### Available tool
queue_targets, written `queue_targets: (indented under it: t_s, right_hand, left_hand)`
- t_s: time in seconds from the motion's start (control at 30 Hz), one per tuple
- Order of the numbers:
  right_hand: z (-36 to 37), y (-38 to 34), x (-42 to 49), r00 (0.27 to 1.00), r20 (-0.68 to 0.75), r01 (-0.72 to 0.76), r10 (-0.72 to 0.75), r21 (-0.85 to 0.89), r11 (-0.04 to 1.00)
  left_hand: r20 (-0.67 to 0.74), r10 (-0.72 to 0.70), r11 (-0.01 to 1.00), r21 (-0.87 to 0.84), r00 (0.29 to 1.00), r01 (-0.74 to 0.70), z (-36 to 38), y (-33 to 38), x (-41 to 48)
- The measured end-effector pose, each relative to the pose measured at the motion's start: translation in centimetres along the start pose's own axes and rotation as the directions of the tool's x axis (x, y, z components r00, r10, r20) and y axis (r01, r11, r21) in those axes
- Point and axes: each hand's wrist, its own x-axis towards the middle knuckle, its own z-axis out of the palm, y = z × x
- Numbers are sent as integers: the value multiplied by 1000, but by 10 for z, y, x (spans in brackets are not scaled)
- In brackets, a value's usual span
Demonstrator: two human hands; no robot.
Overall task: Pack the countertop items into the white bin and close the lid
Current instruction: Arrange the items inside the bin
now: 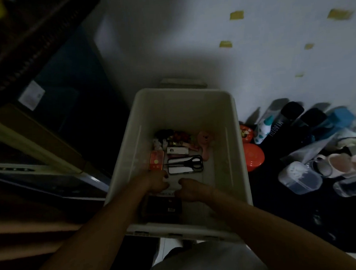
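While the light stays dim, both of the person's arms reach down into the white bin (183, 105), which sits open on the dark countertop (279, 201) with its near rim close to the person's body. On the left, the left hand (155, 182) is curled, fingers drawn together around the edge of a small pale item, though what that item is I cannot tell. Just below the 2 hands lies a dark box (163, 205) on the bin floor, near the front wall. Beyond the left hand sits a red packet (156, 160), then black-handled scissors (186, 162) resting on a clear phone case (185, 169), with a white tube box (177, 150) and a pink toy brush (204, 142) further back. The right hand (193, 188) is also bunched, fingers closed on that same pale item. Off to the right, outside the bin, stand an orange lidded container (254, 156), dark bottles (291, 116) and a clear plastic tub (300, 177).
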Motion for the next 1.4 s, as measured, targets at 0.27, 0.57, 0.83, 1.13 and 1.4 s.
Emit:
queue_targets:
  t_s: [0.27,0.57,0.83,1.13,1.4]
  right_hand:
    - [-53,-9,-52,934,-296,282,-201,267,921]
    - [-117,17,-123,791,-577,496,-205,407,767]
    - [-155,82,-159,709,-699,541,-98,449,711]
    - [-171,209,-184,658,-738,451,151,546,706]
    - [-168,301,-190,670,-683,359,291,641,679]
  left_hand:
    - [-255,300,926,-155,919,-345,-37,39,-38]
    - [-474,433,837,-104,767,-537,-84,105,-67]
    - [-501,595,769,127,629,-626,-93,197,-69]
    - [-461,690,684,163,558,-711,-45,310,-48]
    - [-330,699,710,215,634,-671,5,386,-9]
